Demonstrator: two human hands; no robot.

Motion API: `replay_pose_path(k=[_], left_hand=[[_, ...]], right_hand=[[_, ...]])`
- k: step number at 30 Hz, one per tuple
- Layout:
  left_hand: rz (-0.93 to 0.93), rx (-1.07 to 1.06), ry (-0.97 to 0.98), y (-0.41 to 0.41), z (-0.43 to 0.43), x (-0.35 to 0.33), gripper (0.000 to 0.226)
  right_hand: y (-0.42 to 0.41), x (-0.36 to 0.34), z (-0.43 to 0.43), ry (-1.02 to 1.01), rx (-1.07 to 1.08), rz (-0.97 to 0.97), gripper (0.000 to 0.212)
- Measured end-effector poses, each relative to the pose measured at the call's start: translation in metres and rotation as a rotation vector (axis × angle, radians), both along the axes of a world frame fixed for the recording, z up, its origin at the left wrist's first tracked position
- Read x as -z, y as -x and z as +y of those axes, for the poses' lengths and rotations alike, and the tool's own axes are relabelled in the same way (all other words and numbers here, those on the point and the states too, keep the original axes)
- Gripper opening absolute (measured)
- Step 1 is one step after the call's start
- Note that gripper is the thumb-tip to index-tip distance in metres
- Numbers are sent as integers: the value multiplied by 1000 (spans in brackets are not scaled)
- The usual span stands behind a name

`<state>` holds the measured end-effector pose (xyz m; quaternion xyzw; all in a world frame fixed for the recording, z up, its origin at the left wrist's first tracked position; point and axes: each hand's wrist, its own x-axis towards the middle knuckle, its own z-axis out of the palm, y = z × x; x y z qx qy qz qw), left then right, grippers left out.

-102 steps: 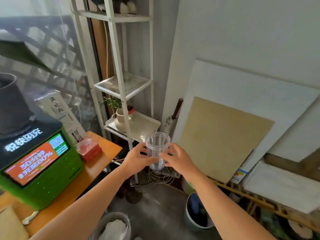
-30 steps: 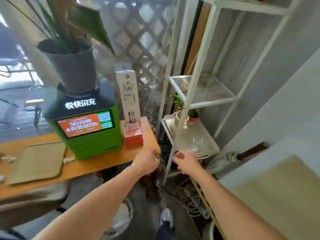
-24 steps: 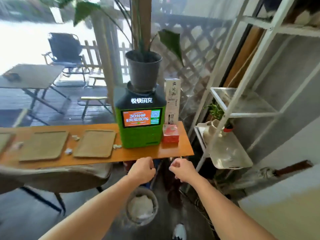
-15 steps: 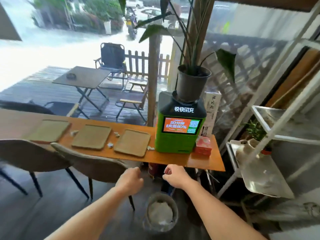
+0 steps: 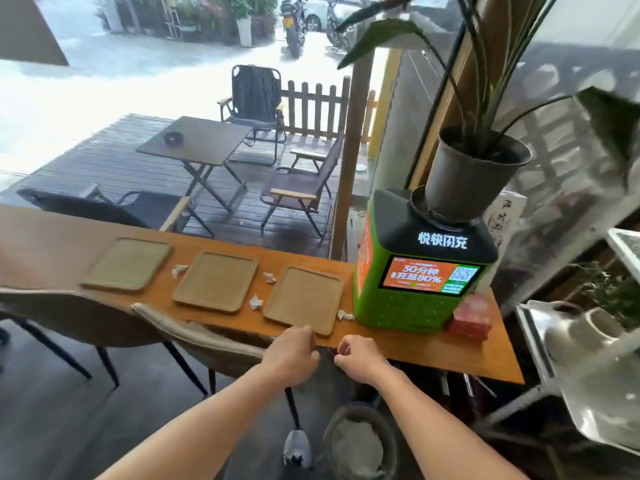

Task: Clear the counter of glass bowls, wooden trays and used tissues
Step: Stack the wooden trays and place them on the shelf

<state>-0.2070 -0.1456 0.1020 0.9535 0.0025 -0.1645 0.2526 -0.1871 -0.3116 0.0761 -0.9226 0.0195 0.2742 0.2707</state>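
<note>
Hovering mid-bottom by the counter (image 5: pixel 415 346) edge, left hand (image 5: pixel 292 353) and right hand (image 5: pixel 360 358) both curled up empty, right by the nearest wooden tray (image 5: pixel 302 298), crumpled tissues (image 5: pixel 255 302) around.

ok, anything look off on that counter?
Four crumpled tissues lie loose on the counter, between and beside the three wooden trays. Also odd: a potted plant stands on top of the green charging kiosk. Nothing looks spilled or broken.
</note>
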Motion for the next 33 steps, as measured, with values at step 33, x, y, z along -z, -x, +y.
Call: replay_pose_path(k=[33], left_hand=[[506, -332, 90, -231, 122, 136, 43]], right_hand=[[-147, 125, 79, -317, 1072, 456, 39]])
